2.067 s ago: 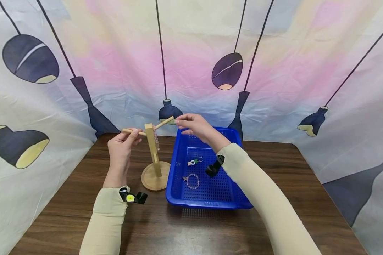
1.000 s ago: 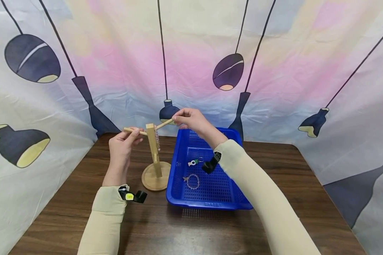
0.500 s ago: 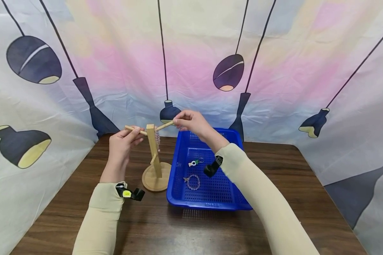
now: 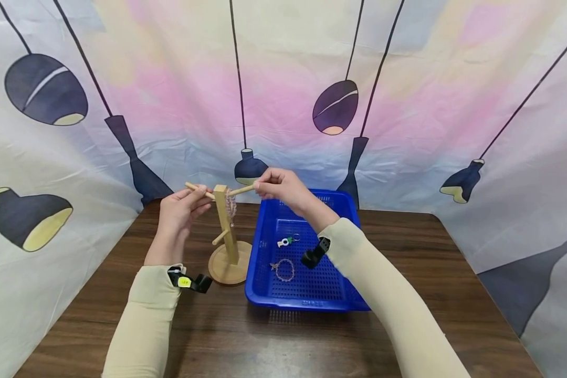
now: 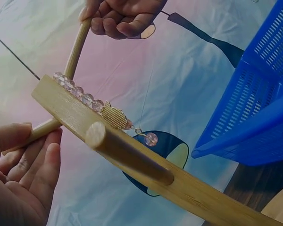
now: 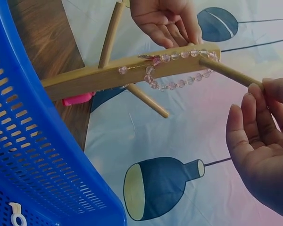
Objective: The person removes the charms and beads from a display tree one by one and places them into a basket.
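A wooden jewelry stand (image 4: 226, 226) with a round base stands on the table, left of the blue basket. My left hand (image 4: 178, 211) pinches its upper left peg between thumb and fingers. At the tip of the upper right peg (image 6: 231, 74), my right hand (image 4: 285, 190) holds on with thumb and fingertips. A bracelet of clear pink beads (image 6: 181, 84) hangs from that right peg, close against the post. Its gold charm (image 5: 114, 117) and a dangling bead show in the left wrist view. A lower peg (image 4: 220, 238) juts from the post toward the front left.
The blue plastic basket (image 4: 307, 303) sits right beside the stand's base. Inside lie a keychain (image 4: 285, 241) with a white and green figure and another beaded bracelet (image 4: 285, 270). A patterned cloth (image 4: 283, 105) hangs behind the dark wooden table (image 4: 274, 352).
The stand has turned: the lower peg swung out to the front left, the right peg's tip came forward and the left one went back. My right hand took hold of the right peg.
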Motion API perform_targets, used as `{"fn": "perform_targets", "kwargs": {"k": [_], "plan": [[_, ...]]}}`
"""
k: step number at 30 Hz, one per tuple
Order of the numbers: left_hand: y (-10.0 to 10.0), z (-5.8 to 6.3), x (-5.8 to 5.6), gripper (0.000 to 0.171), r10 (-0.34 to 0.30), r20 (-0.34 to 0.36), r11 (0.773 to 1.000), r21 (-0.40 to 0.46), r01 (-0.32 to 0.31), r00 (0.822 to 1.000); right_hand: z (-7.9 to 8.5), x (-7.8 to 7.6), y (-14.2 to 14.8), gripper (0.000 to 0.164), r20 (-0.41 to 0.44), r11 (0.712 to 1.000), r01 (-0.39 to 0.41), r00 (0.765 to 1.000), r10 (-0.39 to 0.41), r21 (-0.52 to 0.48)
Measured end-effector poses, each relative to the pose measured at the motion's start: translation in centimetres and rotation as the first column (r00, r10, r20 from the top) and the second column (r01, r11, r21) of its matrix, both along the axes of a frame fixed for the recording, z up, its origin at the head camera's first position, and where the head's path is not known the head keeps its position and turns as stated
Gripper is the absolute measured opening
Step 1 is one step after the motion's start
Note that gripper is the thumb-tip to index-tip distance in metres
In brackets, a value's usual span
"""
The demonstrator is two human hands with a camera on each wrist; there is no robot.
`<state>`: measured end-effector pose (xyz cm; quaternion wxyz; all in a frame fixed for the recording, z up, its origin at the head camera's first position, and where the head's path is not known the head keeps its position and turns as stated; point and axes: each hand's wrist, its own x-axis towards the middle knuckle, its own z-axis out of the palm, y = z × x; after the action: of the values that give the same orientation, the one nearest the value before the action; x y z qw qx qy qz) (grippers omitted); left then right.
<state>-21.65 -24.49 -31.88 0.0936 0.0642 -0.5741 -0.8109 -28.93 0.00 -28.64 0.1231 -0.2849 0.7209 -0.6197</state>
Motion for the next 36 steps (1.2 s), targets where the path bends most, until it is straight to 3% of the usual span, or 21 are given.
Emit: {"fn": "perform_targets", "kwargs": {"k": [17, 36], "plan": [[1.0, 0.8, -1.3, 0.025, 0.135, 0.125, 0.991, -0.019, -0.134, 0.983, 0.0, 2.4, -0.4, 0.007, -0.057, 0.993, -0.110, 0.992, 0.112, 0.036], [1.6, 0.8, -2.2, 0.028, 0.135, 0.142, 0.986, -0.118, -0.118, 0.981, -0.7, 4.9, -2.1, 0.009, -0.099, 0.993, -0.117, 0.988, 0.115, -0.017]]}}
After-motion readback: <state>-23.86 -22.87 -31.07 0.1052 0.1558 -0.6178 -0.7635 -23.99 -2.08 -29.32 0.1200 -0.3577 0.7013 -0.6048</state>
